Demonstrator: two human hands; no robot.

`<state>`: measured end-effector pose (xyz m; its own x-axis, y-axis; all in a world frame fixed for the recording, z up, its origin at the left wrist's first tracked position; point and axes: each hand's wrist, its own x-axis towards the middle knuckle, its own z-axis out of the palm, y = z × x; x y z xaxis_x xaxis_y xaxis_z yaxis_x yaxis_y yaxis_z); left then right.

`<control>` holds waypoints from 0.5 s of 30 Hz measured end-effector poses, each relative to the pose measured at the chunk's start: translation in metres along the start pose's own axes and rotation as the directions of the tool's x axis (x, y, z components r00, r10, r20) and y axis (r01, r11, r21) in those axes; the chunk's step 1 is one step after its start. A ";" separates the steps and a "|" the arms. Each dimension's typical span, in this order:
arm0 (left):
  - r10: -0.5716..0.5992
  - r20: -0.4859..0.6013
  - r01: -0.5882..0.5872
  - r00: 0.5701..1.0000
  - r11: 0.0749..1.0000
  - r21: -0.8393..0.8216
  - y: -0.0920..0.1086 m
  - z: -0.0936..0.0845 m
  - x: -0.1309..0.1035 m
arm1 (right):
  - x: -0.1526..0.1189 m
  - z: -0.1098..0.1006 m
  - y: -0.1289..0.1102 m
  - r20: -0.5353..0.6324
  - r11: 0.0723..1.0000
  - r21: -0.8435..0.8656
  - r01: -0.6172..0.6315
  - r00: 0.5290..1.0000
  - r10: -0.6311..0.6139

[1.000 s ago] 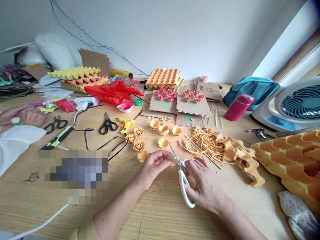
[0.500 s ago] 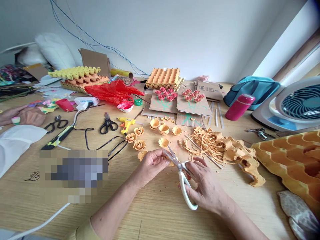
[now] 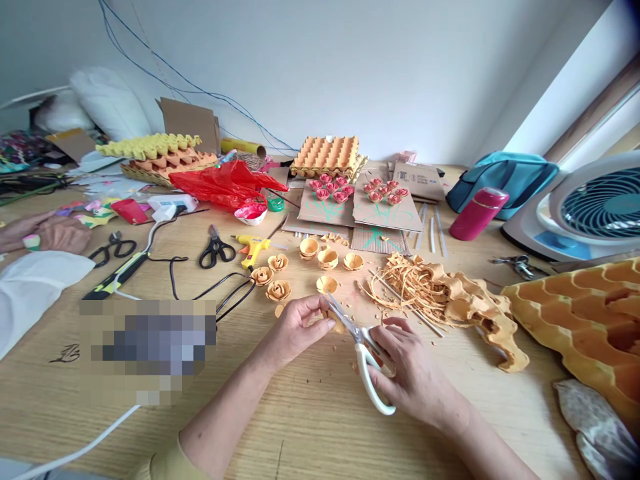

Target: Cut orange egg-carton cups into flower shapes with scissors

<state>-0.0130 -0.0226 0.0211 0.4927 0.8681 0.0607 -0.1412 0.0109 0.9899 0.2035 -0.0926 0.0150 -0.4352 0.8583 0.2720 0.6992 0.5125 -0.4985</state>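
Observation:
My right hand (image 3: 413, 373) grips white-handled scissors (image 3: 369, 383), their blades aimed up and left. Fingers and thumb of my left hand (image 3: 303, 330) pinch a small piece of orange egg carton, mostly hidden, right at the blade tips. The scissor blades look nearly closed there. Just beyond the fingertips stands an orange carton cup (image 3: 327, 285) with a petal-like rim. More cups (image 3: 328, 259) stand behind it, and several rolled carton roses (image 3: 279, 290) lie to the left. Small orange scraps are scattered under and around the scissors.
Carton shreds (image 3: 415, 287) and a large egg tray (image 3: 575, 313) lie right. A yellow glue gun (image 3: 253, 249), black scissors (image 3: 217, 250) and cables lie left. Behind are cardboard panels with red flowers (image 3: 383, 193), a pink bottle (image 3: 479, 213) and a fan (image 3: 600, 200). Another person's hand (image 3: 63, 233) is far left.
The scissor blades have come closer together at the piece in my left hand. Both hands have shifted only slightly.

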 end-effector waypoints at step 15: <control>-0.117 0.019 0.118 0.993 0.991 -0.058 -0.005 0.002 0.000 | 0.001 0.008 0.009 0.023 0.772 0.554 -0.311 0.933 0.360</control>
<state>-0.0112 -0.0237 0.0164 0.5222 0.8512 -0.0531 -0.1316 0.1419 0.9811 0.2051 -0.0874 0.0045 -0.1678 0.9843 0.0553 0.3615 0.1137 -0.9254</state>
